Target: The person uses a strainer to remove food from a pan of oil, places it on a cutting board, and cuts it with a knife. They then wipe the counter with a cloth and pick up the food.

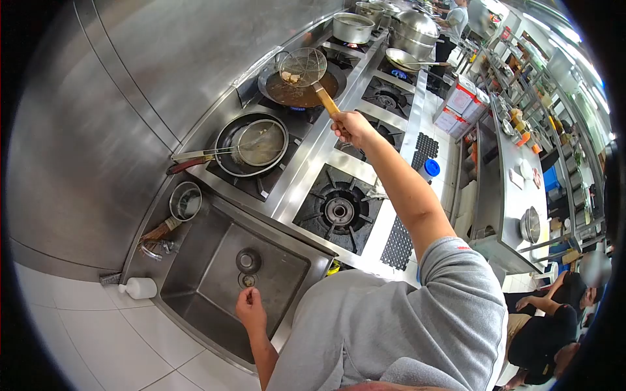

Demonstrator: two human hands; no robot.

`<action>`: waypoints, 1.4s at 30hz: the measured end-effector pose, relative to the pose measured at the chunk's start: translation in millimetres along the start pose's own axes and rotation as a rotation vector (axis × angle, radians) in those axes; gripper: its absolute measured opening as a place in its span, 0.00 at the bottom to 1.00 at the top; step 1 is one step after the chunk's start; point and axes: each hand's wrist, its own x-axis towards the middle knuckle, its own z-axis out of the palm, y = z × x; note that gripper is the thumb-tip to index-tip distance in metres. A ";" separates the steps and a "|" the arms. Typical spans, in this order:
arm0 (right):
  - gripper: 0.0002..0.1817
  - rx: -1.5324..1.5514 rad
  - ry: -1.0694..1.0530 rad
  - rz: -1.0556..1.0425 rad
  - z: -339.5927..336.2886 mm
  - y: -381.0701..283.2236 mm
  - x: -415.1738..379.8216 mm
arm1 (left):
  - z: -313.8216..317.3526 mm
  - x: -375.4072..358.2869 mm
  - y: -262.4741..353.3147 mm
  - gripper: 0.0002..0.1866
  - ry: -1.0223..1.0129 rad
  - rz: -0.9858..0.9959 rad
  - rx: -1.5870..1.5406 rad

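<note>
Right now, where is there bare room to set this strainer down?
The nearest burner, between the sink and your right arm, carries nothing; heat unclear. The sink's floor is mostly bare around the drain, near your left hand. Crowded: the wok, the frying pan holding another strainer, the far-end pots.

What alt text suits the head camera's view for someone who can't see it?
A right hand grips the yellow wooden handle of a round wire strainer with pale pieces over a black metal wok of brown liquid on a steel stove. The curled left hand hovers over a grey steel sink; a black frying pan sits nearby.
</note>
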 end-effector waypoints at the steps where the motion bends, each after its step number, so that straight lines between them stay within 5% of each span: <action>1: 0.10 0.002 0.000 -0.001 -0.4 0.6 0.3 | -0.2 0.2 0.1 0.12 0.000 0.002 0.001; 4: 0.09 0.046 -0.010 -0.014 -4.9 6.4 2.5 | 0.3 0.7 1.9 0.12 -0.004 -0.029 -0.011; 6: 0.08 0.345 -0.111 0.032 -9.1 10.6 -2.1 | 1.5 0.0 4.0 0.13 0.005 -0.013 -0.041; 10: 0.06 0.142 0.020 0.013 2.0 13.3 -5.8 | 2.1 -1.8 1.6 0.13 -0.021 -0.080 -0.039; 26: 0.07 0.176 0.052 0.006 -2.0 10.9 -10.4 | 5.3 4.6 20.8 0.12 -0.023 -0.070 -0.057; 42: 0.10 0.102 -0.126 -0.020 21.0 39.2 -84.0 | 4.2 1.0 8.7 0.11 -0.046 -0.050 -0.065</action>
